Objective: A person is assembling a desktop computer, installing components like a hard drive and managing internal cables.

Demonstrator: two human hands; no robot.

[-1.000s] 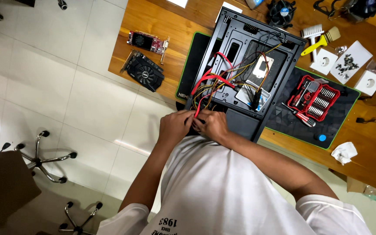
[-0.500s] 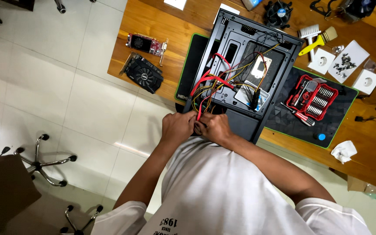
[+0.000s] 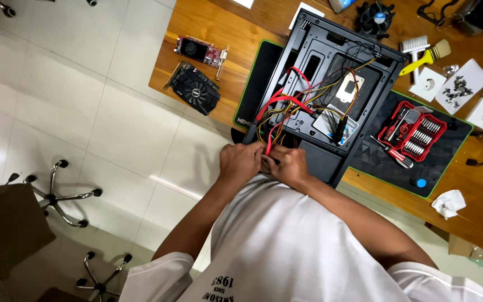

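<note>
An open black computer case [image 3: 331, 72] lies flat on a wooden table [image 3: 208, 28], with red, yellow and black cables [image 3: 286, 109] spilling toward its near end. My left hand [image 3: 240, 162] and my right hand [image 3: 286, 165] are pressed together at that near end. Both close around the bunch of cables where it leaves the case. What the fingers pinch is hidden behind the hands.
Two graphics cards [image 3: 197, 89] lie left of the case. A red screwdriver bit set [image 3: 412, 131] sits on a black mat [image 3: 443, 162] to the right, beside a yellow brush [image 3: 429, 56], a fan [image 3: 375, 17], white boxes and loose screws. Office chair bases [image 3: 57, 193] stand on the tiled floor.
Both hands stay clasped on the cables at the case's near end, shifting only slightly. The view has drifted a little.
</note>
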